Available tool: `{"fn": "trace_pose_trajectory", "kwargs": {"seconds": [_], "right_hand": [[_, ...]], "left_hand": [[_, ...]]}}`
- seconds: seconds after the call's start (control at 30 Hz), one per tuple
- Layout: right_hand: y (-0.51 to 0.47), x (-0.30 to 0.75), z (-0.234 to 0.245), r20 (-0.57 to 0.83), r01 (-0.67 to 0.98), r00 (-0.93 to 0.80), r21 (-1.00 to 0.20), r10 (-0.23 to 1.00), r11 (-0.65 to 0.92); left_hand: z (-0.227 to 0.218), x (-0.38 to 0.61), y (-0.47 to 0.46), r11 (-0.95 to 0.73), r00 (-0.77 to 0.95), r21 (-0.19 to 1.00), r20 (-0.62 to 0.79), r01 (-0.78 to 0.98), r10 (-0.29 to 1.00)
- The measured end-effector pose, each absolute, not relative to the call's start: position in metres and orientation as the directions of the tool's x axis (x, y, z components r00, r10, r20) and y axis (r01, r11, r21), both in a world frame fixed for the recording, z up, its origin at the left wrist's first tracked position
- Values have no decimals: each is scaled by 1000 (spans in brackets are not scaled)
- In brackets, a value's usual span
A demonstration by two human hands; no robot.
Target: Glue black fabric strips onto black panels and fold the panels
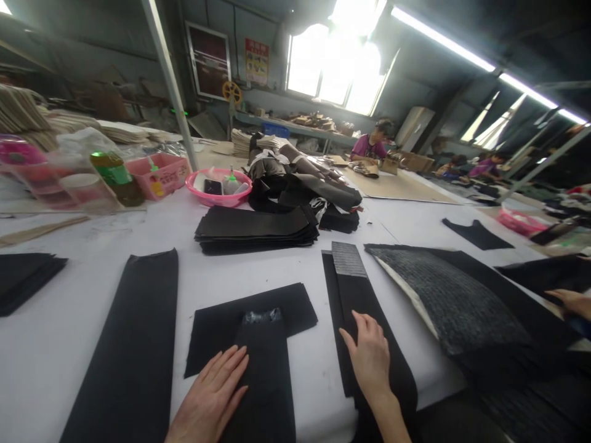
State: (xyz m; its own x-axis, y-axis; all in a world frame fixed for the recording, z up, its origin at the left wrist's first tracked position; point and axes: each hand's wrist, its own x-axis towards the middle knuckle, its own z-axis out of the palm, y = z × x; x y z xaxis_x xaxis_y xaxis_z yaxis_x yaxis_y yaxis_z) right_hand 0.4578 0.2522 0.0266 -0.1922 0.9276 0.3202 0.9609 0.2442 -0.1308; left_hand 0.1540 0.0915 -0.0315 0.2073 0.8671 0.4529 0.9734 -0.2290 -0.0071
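My left hand [213, 394] lies flat with its fingers stretched out on a narrow black fabric strip [265, 375], which rests on a wider black piece [286, 311]. My right hand [369, 357] rests flat, fingers slightly apart, on a long black strip [353, 289] with a grey patterned end [346, 257]. Neither hand holds anything.
A long black panel [133, 344] lies at the left and a stack of black pieces [256, 229] sits in the middle. A grey textured sheet [452, 301] lies at the right. A pink bowl [218, 188], a pink basket [159, 175] and a bottle [116, 177] stand behind. Another person's hand [572, 301] reaches in at far right; people work at the back.
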Motion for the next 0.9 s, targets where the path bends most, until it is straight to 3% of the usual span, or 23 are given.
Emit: {"fn": "trace_pose_trajectory", "kwargs": {"seconds": [0.13,0.5,0.7,0.9], "right_hand": [[255,468,13,278,991,-134,21,951,134],[255,439,4,363,996,-94,26,927,90],[260,456,16,242,977,-60,-182,968,106],[264,481,28,161,951,-15,-301,987,64]], "left_hand": [[-33,154,91,-219,187,22,440,976,878],[-31,156,90,-206,175,31,412,978,894],[-26,156,91,-211,148,104,426,972,893],[-20,154,94,-234,156,129,442,964,883]]}}
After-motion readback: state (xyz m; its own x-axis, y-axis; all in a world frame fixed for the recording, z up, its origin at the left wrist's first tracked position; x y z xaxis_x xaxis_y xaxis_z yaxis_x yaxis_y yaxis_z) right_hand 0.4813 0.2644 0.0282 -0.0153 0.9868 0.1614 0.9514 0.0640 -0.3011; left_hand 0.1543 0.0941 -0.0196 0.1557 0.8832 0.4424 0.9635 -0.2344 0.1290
